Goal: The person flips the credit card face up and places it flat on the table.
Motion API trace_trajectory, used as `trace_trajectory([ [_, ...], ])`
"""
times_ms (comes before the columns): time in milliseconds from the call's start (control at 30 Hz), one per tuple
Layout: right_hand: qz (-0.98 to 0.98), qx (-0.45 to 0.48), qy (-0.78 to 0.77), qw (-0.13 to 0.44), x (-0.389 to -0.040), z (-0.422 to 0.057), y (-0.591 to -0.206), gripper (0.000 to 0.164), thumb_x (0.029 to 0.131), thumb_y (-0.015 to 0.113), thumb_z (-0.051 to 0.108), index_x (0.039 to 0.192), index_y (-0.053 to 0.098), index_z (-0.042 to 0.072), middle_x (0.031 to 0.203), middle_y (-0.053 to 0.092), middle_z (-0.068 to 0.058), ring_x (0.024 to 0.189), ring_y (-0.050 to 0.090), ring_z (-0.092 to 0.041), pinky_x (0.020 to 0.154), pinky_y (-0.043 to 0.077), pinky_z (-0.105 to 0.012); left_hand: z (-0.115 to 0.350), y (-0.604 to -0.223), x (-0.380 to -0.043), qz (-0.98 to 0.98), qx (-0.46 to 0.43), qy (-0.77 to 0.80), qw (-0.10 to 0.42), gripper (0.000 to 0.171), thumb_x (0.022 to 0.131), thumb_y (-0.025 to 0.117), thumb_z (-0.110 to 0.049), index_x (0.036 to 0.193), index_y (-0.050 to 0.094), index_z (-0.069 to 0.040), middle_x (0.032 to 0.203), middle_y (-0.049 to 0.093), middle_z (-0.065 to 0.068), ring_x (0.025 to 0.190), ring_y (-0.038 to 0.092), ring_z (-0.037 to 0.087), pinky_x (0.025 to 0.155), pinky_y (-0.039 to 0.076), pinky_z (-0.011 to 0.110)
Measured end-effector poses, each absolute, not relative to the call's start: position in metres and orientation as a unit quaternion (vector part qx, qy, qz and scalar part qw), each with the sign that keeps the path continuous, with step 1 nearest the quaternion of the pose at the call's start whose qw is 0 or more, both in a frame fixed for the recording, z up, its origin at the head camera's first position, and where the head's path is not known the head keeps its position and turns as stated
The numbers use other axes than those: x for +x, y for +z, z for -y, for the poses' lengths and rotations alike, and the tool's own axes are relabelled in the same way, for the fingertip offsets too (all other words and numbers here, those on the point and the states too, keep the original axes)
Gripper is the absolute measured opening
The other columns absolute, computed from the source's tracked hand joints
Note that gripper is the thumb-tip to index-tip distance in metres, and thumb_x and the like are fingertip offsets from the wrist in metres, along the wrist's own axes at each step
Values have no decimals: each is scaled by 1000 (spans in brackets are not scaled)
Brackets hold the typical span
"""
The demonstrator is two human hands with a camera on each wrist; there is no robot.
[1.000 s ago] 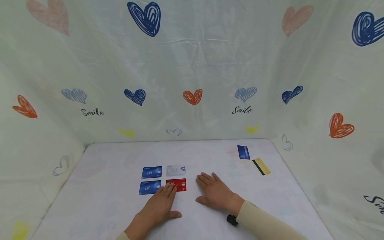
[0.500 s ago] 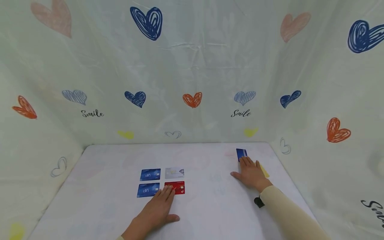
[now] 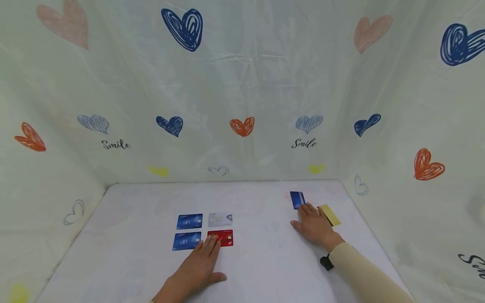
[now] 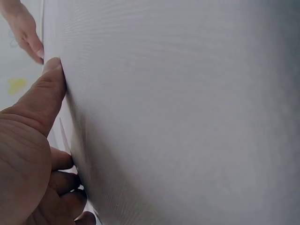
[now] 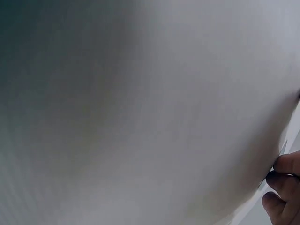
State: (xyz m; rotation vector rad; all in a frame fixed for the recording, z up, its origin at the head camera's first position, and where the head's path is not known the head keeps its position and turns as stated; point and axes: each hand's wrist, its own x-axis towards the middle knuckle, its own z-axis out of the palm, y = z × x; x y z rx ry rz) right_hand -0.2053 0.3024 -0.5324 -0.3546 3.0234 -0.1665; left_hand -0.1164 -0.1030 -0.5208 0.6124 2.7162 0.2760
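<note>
My left hand (image 3: 200,266) lies flat with its fingertips on the lower left part of a red bank card (image 3: 226,238). Two blue cards, an upper one (image 3: 189,221) and a lower one (image 3: 185,241), and a silver-white card (image 3: 220,219) complete a two-by-two group with it. Farther right, my right hand (image 3: 315,226) has its fingers outstretched, the tips on the near edge of another blue card (image 3: 297,200) lying stripe side up. A gold card (image 3: 331,214) with a dark stripe sits beside this hand, partly covered by it. In the left wrist view, the thumb (image 4: 44,93) is extended.
All the cards lie on a white-covered table (image 3: 257,269). A pale curtain (image 3: 265,97) printed with hearts and "Smile" stands behind the table and along both sides. A black band with a small device (image 3: 326,263) is on my right wrist.
My right hand has gone from the table's middle to the stray blue card, which has slid slightly left and nearer to me under its fingertips. My left hand stays on the red card.
</note>
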Motion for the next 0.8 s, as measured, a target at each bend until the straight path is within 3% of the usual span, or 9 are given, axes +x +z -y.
trace_trajectory([
  [300,-984,-155,-74,37,-190,-277,-525,64,109,54,38,153,45,-9,162,41,-29,155,33,-48,122,24,-71,103,-519,-115,-957,213,99,168,102,88,74,-63,163,37,-4,171,34,14,160,27,36,127,23,58],
  [800,-977,-202,-64,27,-167,-254,-528,57,108,58,36,151,53,-1,160,49,-21,153,39,-42,123,28,-66,103,-520,-114,-956,223,104,159,102,88,74,-62,163,35,-4,171,34,14,160,27,37,127,22,61],
])
